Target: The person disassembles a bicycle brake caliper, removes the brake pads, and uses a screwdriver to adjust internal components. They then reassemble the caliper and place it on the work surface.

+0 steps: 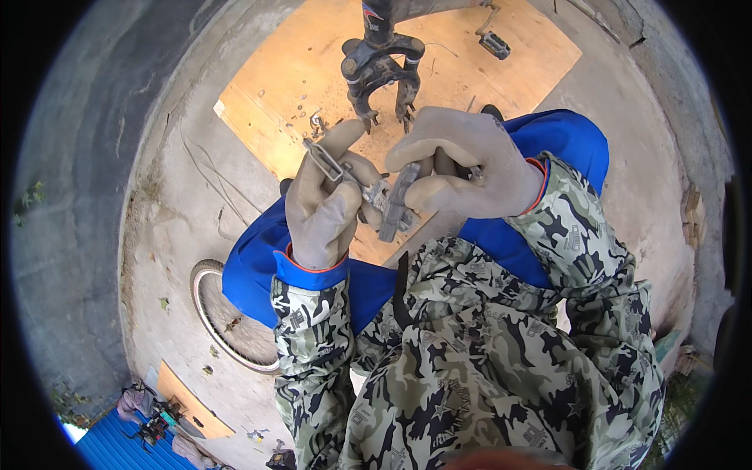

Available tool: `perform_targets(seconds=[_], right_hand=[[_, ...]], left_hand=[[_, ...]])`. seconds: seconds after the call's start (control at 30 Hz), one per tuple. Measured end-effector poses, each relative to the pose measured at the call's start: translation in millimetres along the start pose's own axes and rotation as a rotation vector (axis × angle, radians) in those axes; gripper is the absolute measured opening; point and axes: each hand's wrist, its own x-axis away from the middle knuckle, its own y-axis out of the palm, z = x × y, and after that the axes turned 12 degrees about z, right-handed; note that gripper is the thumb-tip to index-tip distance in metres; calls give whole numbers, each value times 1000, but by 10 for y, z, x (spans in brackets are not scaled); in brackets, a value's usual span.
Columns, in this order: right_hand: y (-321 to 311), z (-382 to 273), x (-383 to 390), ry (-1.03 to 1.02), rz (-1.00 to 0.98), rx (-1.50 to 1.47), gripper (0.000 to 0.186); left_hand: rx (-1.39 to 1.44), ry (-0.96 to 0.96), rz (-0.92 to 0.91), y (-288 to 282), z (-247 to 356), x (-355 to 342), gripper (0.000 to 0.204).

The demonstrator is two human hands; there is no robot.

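Note:
Both of my hands wear pale work gloves and meet in front of me above the board. My left hand [319,219] is closed round a grey metal bicycle brake arm [376,192] with a slotted metal end [323,161] jutting up past the fingers. In my right hand [478,164], pinched between thumb and fingers, is a dark grey brake pad [397,202] held against the brake arm. The gloves partly hide both pieces. Just beyond my hands stands a black bicycle suspension fork [381,66], its legs pointing down with no wheel between them.
A wooden board [274,70] lies under the fork, with small loose parts [316,123] and a crank pedal [494,45] over it. A spoked wheel [227,337] rests on the concrete at left, near thin wire [213,167]. Another board [192,403] and blue corrugated sheet [117,442] lie at lower left.

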Motion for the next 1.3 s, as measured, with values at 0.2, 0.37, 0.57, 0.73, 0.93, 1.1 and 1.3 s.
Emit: perform_targets(seconds=[0.2,0.37,0.57,0.73,0.93,1.1,1.3], right_hand=[[111,4,31,42,115,83,27],[166,28,59,53,171,26,22],[188,69,82,63,162,29,20],[200,83,102,52,140,36,21],[268,159,73,-26,114,70,24],[296,205,69,-39,29,103,25],[396,218,73,-50,65,103,33]], left_hand=[[-26,96,-134,44,-71,-56,117],[-122,144,-188,-91,-77,58,83],[-119,56,-160,-134,-176,61,69],[-84,-25,-124,-100,-151,96,72],[18,-42,-63,-150,-123,74,67],[-135,18,53,-223,-134,93,56],[-124,5,15,-296,-156,94,53]])
